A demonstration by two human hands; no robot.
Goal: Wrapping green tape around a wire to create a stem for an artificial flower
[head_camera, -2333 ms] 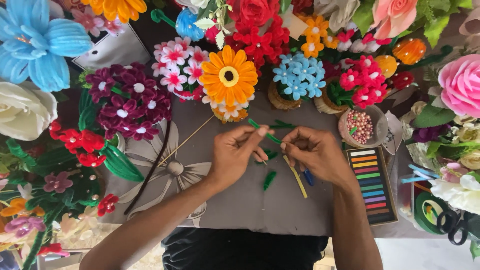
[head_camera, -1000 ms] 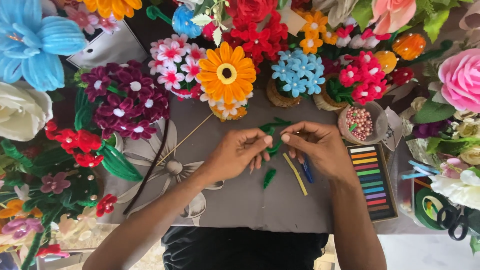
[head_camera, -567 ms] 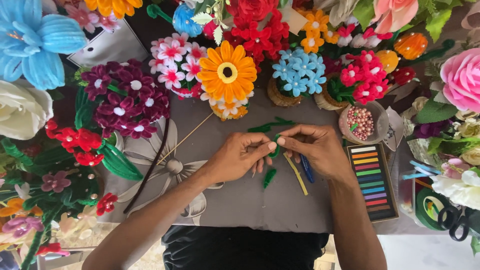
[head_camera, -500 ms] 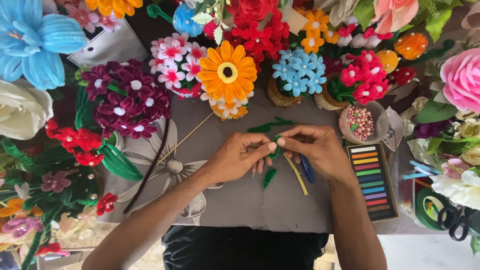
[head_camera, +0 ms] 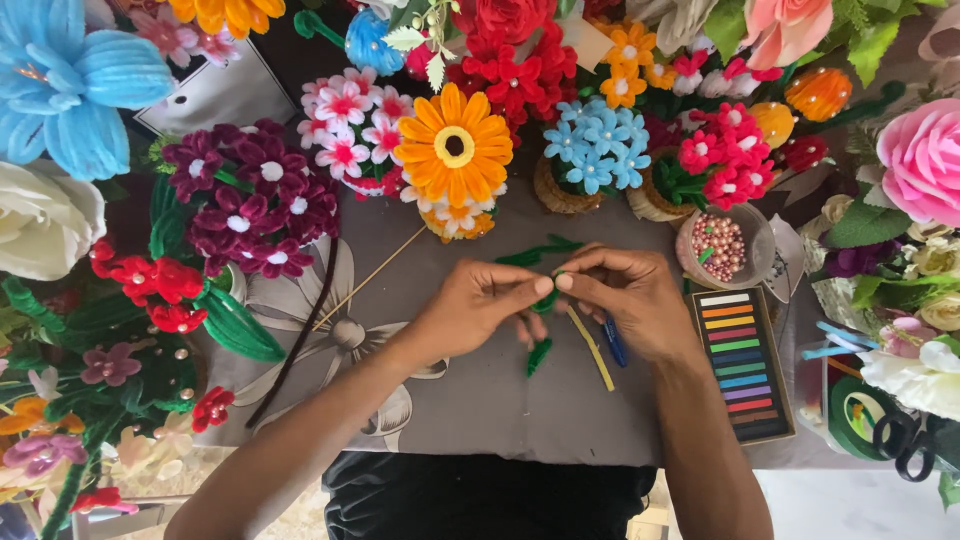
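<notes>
1. Green pipe-cleaner stem [head_camera: 545, 300]: one piece, pinched at the middle of the grey table cloth [head_camera: 480, 400], with its leafy end [head_camera: 535, 252] reaching up-left past your fingers.
2. Your left hand [head_camera: 475, 305]: thumb and forefinger closed on the stem, fingertips touching those of the other hand.
3. Your right hand [head_camera: 625, 300]: likewise clenched on the same stem from the opposite side.
4. Loose pieces just below your hands, three in all: one green leaf piece [head_camera: 538, 356], one yellow stick [head_camera: 592, 348], one blue stick [head_camera: 615, 342].
5. One thin wooden skewer [head_camera: 368, 278] lies slanted to your left, beside one dark stem [head_camera: 295, 345].
6. One tray of pastel chalks [head_camera: 742, 362] lies right of your right wrist; one small bowl of pink beads [head_camera: 722, 246] sits above it.
7. Outer ring of pipe-cleaner flowers: one orange daisy [head_camera: 455, 145], one light-blue cluster [head_camera: 598, 145], one maroon cluster [head_camera: 250, 200], one large blue flower [head_camera: 75, 85], one pink rose [head_camera: 925, 155].
8. One pair of black scissors [head_camera: 905, 440] rests at the far right edge.
</notes>
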